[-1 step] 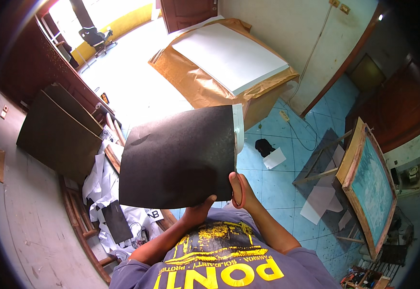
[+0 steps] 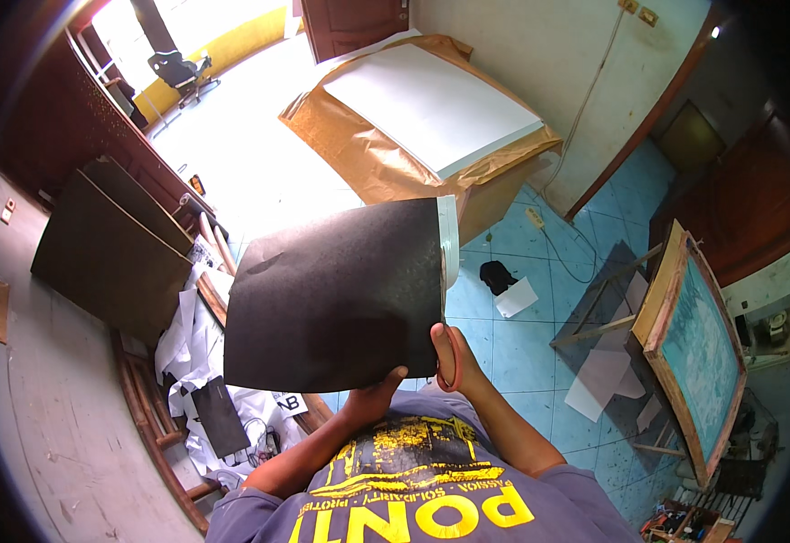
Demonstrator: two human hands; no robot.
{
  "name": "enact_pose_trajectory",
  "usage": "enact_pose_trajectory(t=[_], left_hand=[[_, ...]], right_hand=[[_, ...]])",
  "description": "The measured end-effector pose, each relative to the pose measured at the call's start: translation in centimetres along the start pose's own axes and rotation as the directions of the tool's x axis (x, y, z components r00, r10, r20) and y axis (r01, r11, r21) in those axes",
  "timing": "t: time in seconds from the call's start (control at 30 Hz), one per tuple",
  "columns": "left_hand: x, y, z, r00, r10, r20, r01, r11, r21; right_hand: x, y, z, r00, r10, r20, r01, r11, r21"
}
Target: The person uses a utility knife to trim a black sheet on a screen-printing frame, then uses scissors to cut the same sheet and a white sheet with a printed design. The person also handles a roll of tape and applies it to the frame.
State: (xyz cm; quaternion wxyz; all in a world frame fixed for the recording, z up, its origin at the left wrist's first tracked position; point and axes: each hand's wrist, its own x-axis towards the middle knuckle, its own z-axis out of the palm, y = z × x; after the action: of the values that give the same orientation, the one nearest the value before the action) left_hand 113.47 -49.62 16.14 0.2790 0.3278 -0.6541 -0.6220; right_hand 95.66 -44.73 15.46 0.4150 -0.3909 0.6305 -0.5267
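A large black sheet [image 2: 331, 299], perhaps card or a folder cover, is held flat in front of me. Pale sheets [image 2: 449, 240] stick out from under its right edge. My left hand [image 2: 372, 398] grips the near edge, its thumb on top and its fingers hidden underneath. At the near right corner, my right hand [image 2: 458, 357] holds the side edge with the thumb showing. An orange-red loop [image 2: 450, 366] sits against that hand; whether it is a handle or a band I cannot tell.
Ahead stands a box-like table [image 2: 494, 195] draped in brown paper [image 2: 359, 154], with large white sheets [image 2: 431, 104] on it. Dark boards [image 2: 110, 253] lean at the left above crumpled white material [image 2: 191, 344]. A wood-framed screen [image 2: 698, 353] stands tilted at the right; papers [image 2: 603, 385] lie nearby.
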Motion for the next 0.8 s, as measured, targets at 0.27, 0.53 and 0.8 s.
enact_pose_trajectory(t=[0.27,0.53,0.8], left_hand=[[-0.3,-0.4,0.1,0.999,-0.036,0.029,0.036,0.999,-0.019],[0.8,0.3,0.0,0.996,0.006,0.089,-0.01,0.999,0.043],[0.8,0.3,-0.4,0.991,-0.044,0.128,0.029,0.993,0.11]], right_hand=[[-1.1,-1.8,0.0,0.997,0.08,0.009,-0.08,0.995,0.054],[0.7,-4.5,-1.0,0.988,-0.079,-0.13,0.081,0.997,0.016],[0.9,-2.2,-1.1,0.996,-0.033,-0.085,0.038,0.998,0.057]])
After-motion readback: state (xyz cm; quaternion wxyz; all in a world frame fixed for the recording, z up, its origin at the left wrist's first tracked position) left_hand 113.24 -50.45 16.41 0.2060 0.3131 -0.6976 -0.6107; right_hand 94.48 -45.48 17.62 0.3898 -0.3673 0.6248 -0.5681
